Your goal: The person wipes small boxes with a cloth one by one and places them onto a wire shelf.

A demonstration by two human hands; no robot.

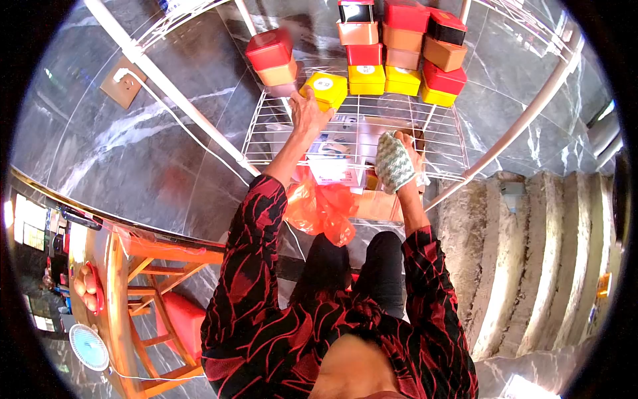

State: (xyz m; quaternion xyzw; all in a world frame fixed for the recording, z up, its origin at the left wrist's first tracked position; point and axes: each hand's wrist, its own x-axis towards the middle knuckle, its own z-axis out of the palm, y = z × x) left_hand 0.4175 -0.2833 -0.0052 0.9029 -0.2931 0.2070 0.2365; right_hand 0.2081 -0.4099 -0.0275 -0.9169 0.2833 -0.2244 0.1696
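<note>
My left hand (310, 118) grips the near left corner of a yellow box (330, 93) with a round white label, at the wire shelf's (359, 106) back left. This box sits tilted beside a stack with a red box (269, 48) on top. In my right hand (413, 154) is a bunched green-and-white cloth (395, 163), held over the right part of the shelf. Further right along the back, more yellow boxes (367, 79) form the bottom of stacks of red, orange and black boxes. The fingers of my right hand are partly hidden by the cloth.
White rack posts (525, 126) rise on both sides. Below the shelf are cartons (379, 205) and an orange plastic bag (322, 206). A white cable (186, 126) hangs at the left. Stone-like steps (505, 259) lie right; a wooden table (116, 286) stands left.
</note>
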